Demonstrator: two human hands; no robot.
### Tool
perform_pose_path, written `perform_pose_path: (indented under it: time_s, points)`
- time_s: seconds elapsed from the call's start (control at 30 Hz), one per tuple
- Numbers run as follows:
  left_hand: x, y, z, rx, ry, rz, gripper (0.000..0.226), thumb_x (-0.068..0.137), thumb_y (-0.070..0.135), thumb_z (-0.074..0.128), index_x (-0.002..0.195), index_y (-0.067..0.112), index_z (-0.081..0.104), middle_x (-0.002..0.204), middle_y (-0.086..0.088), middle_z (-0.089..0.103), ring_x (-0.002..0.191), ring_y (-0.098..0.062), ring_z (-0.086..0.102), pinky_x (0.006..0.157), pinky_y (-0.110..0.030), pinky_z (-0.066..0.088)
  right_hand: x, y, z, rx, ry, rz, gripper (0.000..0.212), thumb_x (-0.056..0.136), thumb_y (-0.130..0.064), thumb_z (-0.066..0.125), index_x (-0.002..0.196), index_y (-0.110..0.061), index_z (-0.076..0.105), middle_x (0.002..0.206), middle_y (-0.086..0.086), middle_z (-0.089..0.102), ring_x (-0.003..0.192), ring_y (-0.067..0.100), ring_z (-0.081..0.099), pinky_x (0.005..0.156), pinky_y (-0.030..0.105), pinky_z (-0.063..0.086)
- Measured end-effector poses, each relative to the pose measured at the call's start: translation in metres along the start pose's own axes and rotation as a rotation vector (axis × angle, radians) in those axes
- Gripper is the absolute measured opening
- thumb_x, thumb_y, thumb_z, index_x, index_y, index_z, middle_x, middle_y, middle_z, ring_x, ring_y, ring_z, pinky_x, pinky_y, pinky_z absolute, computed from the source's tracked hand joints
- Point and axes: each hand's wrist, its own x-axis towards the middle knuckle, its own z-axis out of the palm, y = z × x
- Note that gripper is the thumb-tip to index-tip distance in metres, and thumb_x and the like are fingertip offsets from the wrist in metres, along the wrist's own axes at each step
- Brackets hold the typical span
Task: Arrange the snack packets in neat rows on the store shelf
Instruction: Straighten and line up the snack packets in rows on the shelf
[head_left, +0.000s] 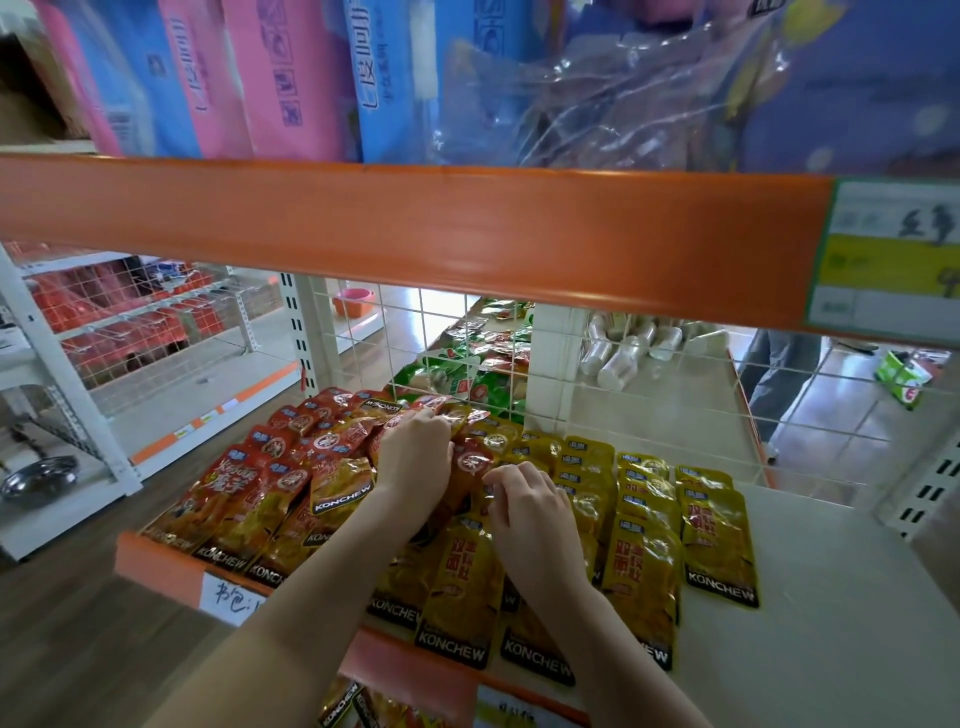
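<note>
Shop shelving carries a cream shelf board (831, 597) edged in orange, where glossy yellow snack packets (717, 540) overlap in rows toward its front edge. Left hand (415, 457) rests with loose fingers on jumbled red packets (280, 483), seemingly steadying them; right hand (530, 514) curls its fingers onto one yellow packet, probably aligning it.

Both bare forearms reach forward and close together, the left hand (415, 457) stretched farther with palm down and fingers curled at the tips, the right hand (530, 512) nearer, knuckles up, fingers bent downward.
</note>
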Motion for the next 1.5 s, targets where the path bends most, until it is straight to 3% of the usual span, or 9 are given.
perform_pose_path:
  time_s: [0.23, 0.43, 0.5, 0.6, 0.73, 0.87, 1.1, 1.3, 1.5]
  points:
    - [-0.003, -0.002, -0.003, 0.043, 0.065, 0.008, 0.019, 0.094, 0.021, 0.048, 0.087, 0.012, 0.062, 0.097, 0.0, 0.063, 0.089, -0.018, 0.059, 0.069, -0.028, 0.047, 0.0, 0.001, -0.001, 0.016, 0.024, 0.006, 0.021, 0.093, -0.015, 0.051, 0.108, -0.018, 0.065, 0.103, -0.006, 0.063, 0.1, 0.01, 0.058, 0.088, 0.028, 0.045]
    - [-0.013, 0.004, -0.008, -0.018, 0.14, 0.047, 0.024, 0.096, 0.026, 0.045, 0.111, 0.014, 0.059, 0.113, 0.001, 0.061, 0.103, -0.017, 0.058, 0.078, -0.03, 0.05, -0.001, 0.003, -0.002, 0.047, 0.058, 0.03, 0.019, 0.092, -0.013, 0.052, 0.105, -0.016, 0.065, 0.099, -0.005, 0.063, 0.096, 0.011, 0.058, 0.084, 0.031, 0.048]
    - [-0.02, 0.012, -0.013, -0.061, 0.197, 0.113, 0.019, 0.094, 0.026, 0.049, 0.106, 0.015, 0.059, 0.101, 0.002, 0.063, 0.091, -0.018, 0.061, 0.065, -0.029, 0.049, 0.001, 0.004, -0.003, 0.071, 0.09, 0.034, 0.017, 0.092, -0.011, 0.052, 0.103, -0.014, 0.065, 0.095, -0.004, 0.062, 0.09, 0.011, 0.057, 0.08, 0.026, 0.048]
    - [-0.03, 0.026, -0.014, -0.145, 0.287, 0.201, 0.007, 0.087, 0.02, 0.061, 0.088, 0.013, 0.059, 0.079, 0.0, 0.062, 0.064, -0.018, 0.06, 0.044, -0.024, 0.038, 0.003, 0.004, -0.011, 0.274, 0.092, 0.139, 0.016, 0.096, -0.015, 0.048, 0.101, -0.012, 0.063, 0.089, -0.005, 0.06, 0.08, 0.004, 0.053, 0.07, 0.011, 0.041]
    - [-0.044, 0.039, -0.006, -0.233, 0.36, 0.303, 0.008, 0.088, 0.02, 0.057, 0.083, 0.014, 0.059, 0.076, 0.001, 0.061, 0.06, -0.015, 0.059, 0.038, -0.022, 0.039, 0.006, 0.001, -0.023, 0.845, 0.007, 0.429, 0.032, 0.095, -0.043, 0.039, 0.092, -0.017, 0.058, 0.083, 0.003, 0.064, 0.074, 0.014, 0.062, 0.066, 0.031, 0.051]
    - [-0.057, 0.053, -0.002, -0.301, 0.328, 0.375, 0.023, 0.092, 0.031, 0.043, 0.09, 0.016, 0.06, 0.083, 0.004, 0.062, 0.068, -0.012, 0.061, 0.04, -0.023, 0.047, 0.011, 0.002, -0.042, 1.083, -0.026, 0.563, 0.026, 0.097, -0.031, 0.047, 0.091, -0.01, 0.06, 0.076, 0.006, 0.066, 0.067, 0.019, 0.065, 0.059, 0.031, 0.052]
    - [-0.065, 0.077, 0.0, -0.374, 0.327, 0.454, 0.022, 0.092, 0.032, 0.049, 0.084, 0.018, 0.064, 0.085, 0.007, 0.064, 0.075, -0.011, 0.062, 0.054, -0.026, 0.051, -0.002, 0.029, -0.067, 1.005, 0.072, 0.705, 0.016, 0.09, -0.007, 0.052, 0.08, -0.009, 0.064, 0.072, 0.009, 0.061, 0.07, 0.023, 0.057, 0.06, 0.034, 0.047]
    - [-0.062, 0.096, 0.002, -0.606, 0.122, 0.143, 0.016, 0.095, 0.028, 0.048, 0.099, 0.021, 0.062, 0.097, 0.013, 0.06, 0.081, -0.004, 0.053, 0.066, -0.022, 0.042, -0.021, 0.053, -0.101, 0.864, 0.151, 0.692, 0.013, 0.091, -0.011, 0.056, 0.091, -0.01, 0.069, 0.086, 0.011, 0.071, 0.079, 0.028, 0.067, 0.073, 0.042, 0.056]
    - [-0.061, 0.106, 0.015, -0.688, 0.041, 0.065, 0.017, 0.094, 0.018, 0.048, 0.101, 0.021, 0.063, 0.102, 0.008, 0.065, 0.082, -0.007, 0.06, 0.071, -0.03, 0.054, -0.047, 0.074, -0.126, 0.625, 0.224, 0.669, 0.019, 0.091, -0.008, 0.056, 0.108, -0.018, 0.055, 0.098, 0.008, 0.065, 0.084, 0.019, 0.064, 0.063, 0.022, 0.052]
